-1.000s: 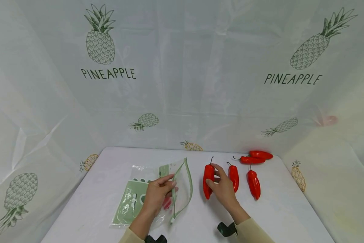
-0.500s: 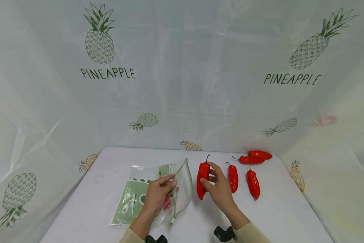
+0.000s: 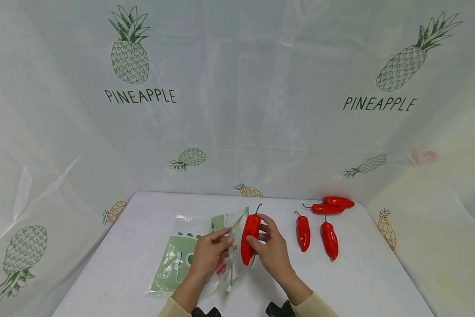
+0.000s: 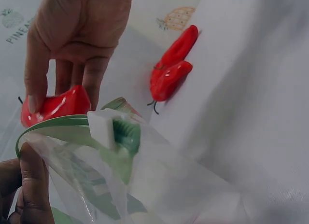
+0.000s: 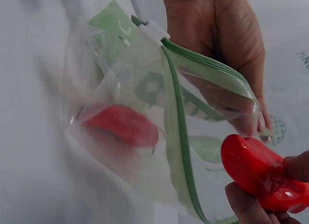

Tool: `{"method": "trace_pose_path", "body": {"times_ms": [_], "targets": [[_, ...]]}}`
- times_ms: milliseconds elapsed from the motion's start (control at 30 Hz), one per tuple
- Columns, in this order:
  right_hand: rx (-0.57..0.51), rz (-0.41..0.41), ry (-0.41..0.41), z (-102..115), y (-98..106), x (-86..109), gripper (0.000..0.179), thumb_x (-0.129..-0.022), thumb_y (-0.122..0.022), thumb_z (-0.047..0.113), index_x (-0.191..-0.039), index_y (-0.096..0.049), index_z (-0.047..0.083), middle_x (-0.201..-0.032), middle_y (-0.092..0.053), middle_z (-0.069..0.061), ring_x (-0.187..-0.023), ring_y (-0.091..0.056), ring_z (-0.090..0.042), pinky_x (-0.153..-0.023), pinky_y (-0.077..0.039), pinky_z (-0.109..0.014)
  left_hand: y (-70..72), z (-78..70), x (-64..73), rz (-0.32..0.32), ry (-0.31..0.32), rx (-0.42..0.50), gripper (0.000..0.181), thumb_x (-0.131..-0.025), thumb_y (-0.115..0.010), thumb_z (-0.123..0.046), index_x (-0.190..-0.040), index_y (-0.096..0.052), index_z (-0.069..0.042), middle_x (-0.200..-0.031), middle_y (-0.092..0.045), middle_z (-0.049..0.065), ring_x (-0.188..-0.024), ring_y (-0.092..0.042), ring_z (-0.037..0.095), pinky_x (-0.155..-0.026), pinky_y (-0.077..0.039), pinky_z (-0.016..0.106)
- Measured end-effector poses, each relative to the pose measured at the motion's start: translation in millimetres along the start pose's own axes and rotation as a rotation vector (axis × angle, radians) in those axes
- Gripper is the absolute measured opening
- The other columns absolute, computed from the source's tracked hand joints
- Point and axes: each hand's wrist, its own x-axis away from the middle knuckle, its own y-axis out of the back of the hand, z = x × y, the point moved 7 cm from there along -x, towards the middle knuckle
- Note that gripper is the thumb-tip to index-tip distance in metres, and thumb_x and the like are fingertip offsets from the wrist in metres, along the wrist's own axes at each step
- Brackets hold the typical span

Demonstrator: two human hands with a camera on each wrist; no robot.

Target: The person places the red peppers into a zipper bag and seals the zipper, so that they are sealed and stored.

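Note:
My left hand (image 3: 211, 253) pinches one side of the mouth of a clear slider zip bag (image 3: 170, 262) with green print. The bag's green-edged mouth gapes toward the right, and its white slider (image 5: 153, 32) sits at one end. Inside the bag lies a red chili pepper (image 5: 120, 125), blurred by the plastic. My right hand (image 3: 276, 253) holds another red chili pepper (image 3: 250, 225) between thumb and fingers, stem upward in the head view. That pepper is right at the mouth, overlapping its far edge in the head view.
Two red peppers lie right of my right hand, a nearer pepper (image 3: 303, 233) and a larger pepper (image 3: 329, 240). At the table's back right, a pepper (image 3: 328, 209) rests beside another pepper (image 3: 339, 202). A pineapple-printed sheet (image 3: 237, 110) encloses the white table (image 3: 364, 273).
My right hand has carried its pepper leftward, from beside the other peppers to the bag's mouth. My left hand keeps its grip, with the bag shifted slightly right.

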Motion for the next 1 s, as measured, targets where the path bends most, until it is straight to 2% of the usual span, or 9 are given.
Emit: {"method": "trace_pose_path", "body": {"times_ms": [267,500,767,1000], "targets": [[0.048,0.012,0.024,-1,-11,2.5,0.068,-0.094,-0.08,0.015,-0.153,-0.046,0.018,-0.135,-0.065,-0.02,-0.107,-0.072,-0.029,-0.069,-0.067,-0.031,-2.6,-6.0,1.0,-0.007,-0.032,-0.039,0.04,-0.095,-0.079,-0.012,-0.133,-0.072,-0.002,-0.097,-0.075,0.011,-0.079,-0.072,0.015,-0.074,-0.065,0.026],[0.145,0.062,0.035,-2,-22,3.7,0.066,-0.094,-0.081,0.014,-0.151,-0.048,0.015,-0.133,-0.066,-0.021,-0.103,-0.071,-0.028,-0.067,-0.066,-0.03,-6.1,-11.1,-1.8,0.005,-0.043,0.003,0.041,-0.096,-0.078,-0.014,-0.135,-0.071,-0.003,-0.104,-0.077,0.015,-0.085,-0.074,0.017,-0.077,-0.066,0.027],[0.248,0.126,0.054,1,-29,2.2,0.065,-0.092,-0.081,0.014,-0.15,-0.051,0.008,-0.129,-0.067,-0.021,-0.103,-0.072,-0.031,-0.067,-0.067,-0.036,-7.3,-19.3,-2.7,-0.004,-0.057,0.021,0.039,-0.097,-0.077,-0.011,-0.134,-0.071,-0.001,-0.101,-0.075,0.013,-0.086,-0.077,0.015,-0.076,-0.066,0.028],[0.35,0.191,0.059,0,-34,-0.4,0.063,-0.092,-0.08,0.012,-0.149,-0.053,0.005,-0.126,-0.067,-0.016,-0.09,-0.069,-0.02,-0.06,-0.064,-0.027,-7.4,-25.1,-0.7,-0.006,-0.046,0.061,0.04,-0.096,-0.077,-0.009,-0.134,-0.071,0.001,-0.102,-0.075,0.012,-0.085,-0.075,0.013,-0.075,-0.065,0.026]]}}
